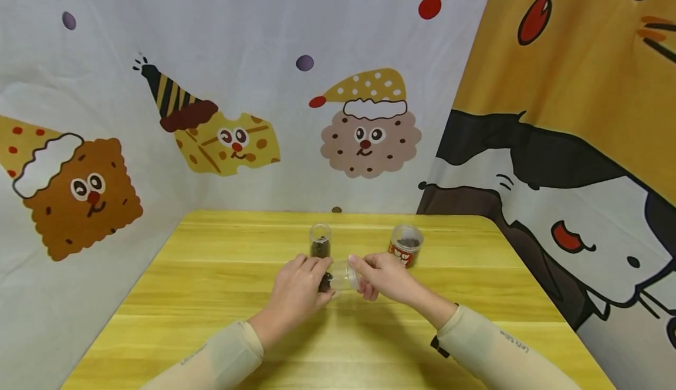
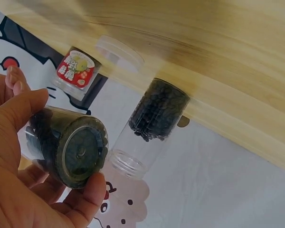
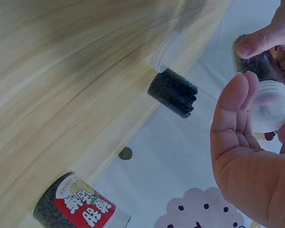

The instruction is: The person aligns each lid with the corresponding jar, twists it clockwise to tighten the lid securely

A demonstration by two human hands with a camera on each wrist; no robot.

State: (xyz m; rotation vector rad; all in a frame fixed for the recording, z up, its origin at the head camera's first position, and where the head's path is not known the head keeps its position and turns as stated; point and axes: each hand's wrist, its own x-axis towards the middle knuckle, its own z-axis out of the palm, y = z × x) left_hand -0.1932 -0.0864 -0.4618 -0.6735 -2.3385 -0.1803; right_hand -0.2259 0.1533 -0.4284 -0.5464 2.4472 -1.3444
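My left hand (image 1: 300, 284) grips a clear plastic jar (image 2: 80, 147) part filled with dark pellets. The jar lies on its side in the air above the table, its base toward the left. At its other end my right hand (image 1: 382, 275) holds the translucent lid (image 3: 271, 107) between thumb and fingers. Just beyond my left hand an uncapped clear jar (image 2: 154, 114) stands upright on the table, also part full of dark pellets. A loose translucent lid (image 3: 167, 51) is close beside that standing jar; in the head view it is hidden.
Behind my right hand stands a clear jar with a red label (image 1: 405, 248), with dark pellets inside. The light wooden table (image 1: 211, 296) ends at a cloth backdrop (image 1: 237, 196) printed with cartoon figures.
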